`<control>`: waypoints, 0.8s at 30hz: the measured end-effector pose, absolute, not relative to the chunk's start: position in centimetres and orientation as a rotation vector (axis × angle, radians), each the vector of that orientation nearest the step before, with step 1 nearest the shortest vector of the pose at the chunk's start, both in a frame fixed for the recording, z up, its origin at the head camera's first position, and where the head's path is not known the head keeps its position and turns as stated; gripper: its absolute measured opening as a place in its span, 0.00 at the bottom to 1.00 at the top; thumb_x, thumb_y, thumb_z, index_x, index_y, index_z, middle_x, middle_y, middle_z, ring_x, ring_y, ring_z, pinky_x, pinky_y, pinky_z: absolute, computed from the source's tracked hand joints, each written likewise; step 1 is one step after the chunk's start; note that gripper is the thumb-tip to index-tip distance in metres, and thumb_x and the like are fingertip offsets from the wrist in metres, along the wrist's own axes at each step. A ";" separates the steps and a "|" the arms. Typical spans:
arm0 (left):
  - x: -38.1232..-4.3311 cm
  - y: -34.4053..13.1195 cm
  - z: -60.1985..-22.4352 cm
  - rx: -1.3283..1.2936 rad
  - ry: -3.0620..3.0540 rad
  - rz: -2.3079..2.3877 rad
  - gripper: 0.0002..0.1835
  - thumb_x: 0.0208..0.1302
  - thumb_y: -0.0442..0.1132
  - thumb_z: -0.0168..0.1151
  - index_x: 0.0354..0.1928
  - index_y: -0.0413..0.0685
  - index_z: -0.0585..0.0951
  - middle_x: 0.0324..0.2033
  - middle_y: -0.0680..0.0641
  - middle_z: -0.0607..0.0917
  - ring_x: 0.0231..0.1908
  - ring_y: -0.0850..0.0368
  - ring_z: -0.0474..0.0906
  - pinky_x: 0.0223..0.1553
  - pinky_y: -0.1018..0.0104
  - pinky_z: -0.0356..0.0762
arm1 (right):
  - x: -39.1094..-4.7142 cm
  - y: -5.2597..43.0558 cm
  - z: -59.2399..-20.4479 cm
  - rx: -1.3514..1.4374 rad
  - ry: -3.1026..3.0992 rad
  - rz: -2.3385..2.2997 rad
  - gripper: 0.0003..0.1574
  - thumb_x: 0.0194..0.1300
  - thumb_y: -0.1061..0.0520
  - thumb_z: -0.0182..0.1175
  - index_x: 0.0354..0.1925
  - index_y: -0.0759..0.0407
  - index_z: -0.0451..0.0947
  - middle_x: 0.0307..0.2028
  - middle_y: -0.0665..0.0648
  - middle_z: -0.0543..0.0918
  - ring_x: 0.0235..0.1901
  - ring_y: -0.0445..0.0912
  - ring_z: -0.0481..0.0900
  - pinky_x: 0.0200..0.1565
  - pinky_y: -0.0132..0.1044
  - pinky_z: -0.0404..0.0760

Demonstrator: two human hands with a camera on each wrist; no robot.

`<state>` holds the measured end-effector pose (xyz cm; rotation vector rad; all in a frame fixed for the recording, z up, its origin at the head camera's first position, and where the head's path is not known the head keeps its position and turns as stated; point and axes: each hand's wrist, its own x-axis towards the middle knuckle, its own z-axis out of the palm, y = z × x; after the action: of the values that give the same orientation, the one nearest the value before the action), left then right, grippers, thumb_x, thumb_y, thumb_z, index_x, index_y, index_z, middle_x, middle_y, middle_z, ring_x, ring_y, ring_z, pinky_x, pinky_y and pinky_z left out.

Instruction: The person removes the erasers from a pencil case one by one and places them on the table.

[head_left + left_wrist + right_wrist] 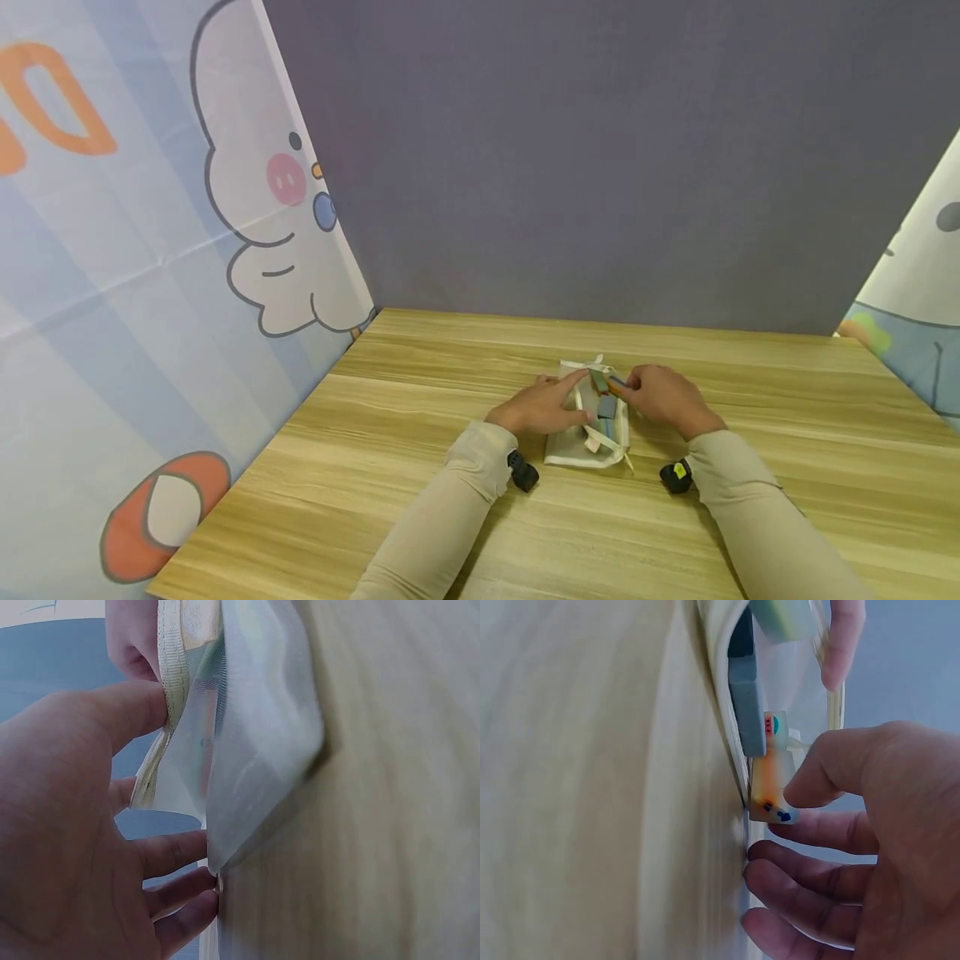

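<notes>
A white see-through mesh pouch (pixel 564 452) with a zipper edge lies open on the table. My left hand (pixel 542 406) pinches its zipper edge (pixel 173 667) between thumb and index finger, while the other fingers touch the mesh side. At the far right of the opening, my right hand (pixel 667 398) pinches a small orange-and-white block (pixel 771 784) with blue marks, perhaps an eraser, between thumb and index finger. A green block (pixel 598 381), a grey block (pixel 607 407) and a blue piece (pixel 607 428) show in the opening. The pouch's bottom is partly hidden.
The wood-grain table (pixel 420 400) extends around the pouch on all sides. A dark grey panel (pixel 585 167) stands behind it, and a printed cartoon sheet (pixel 165 292) hangs along the left. Black wrist cameras (pixel 522 472) sit on both sleeves.
</notes>
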<state>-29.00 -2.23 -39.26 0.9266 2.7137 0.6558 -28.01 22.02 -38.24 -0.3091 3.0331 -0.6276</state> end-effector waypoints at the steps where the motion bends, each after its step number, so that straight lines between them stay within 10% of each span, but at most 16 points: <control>1: -29.0 -2.2 -39.3 0.928 2.718 0.654 0.41 0.71 0.67 0.51 0.80 0.73 0.47 0.73 0.52 0.65 0.72 0.47 0.58 0.59 0.44 0.71 | -28.0 22.0 -38.3 -0.311 3.035 -0.614 0.17 0.72 0.47 0.58 0.41 0.60 0.83 0.29 0.52 0.80 0.24 0.47 0.74 0.24 0.41 0.71; 24: -28.9 -1.8 -39.5 0.887 2.772 0.603 0.41 0.69 0.69 0.50 0.79 0.79 0.47 0.72 0.55 0.67 0.69 0.50 0.62 0.56 0.46 0.74 | -27.9 21.8 -38.0 -0.351 3.044 -0.538 0.18 0.67 0.49 0.61 0.44 0.62 0.82 0.32 0.54 0.82 0.25 0.47 0.74 0.25 0.41 0.71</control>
<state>-28.86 -1.79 -39.46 0.8875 2.7723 0.6032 -27.89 21.82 -38.05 -0.3514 3.0443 -0.5380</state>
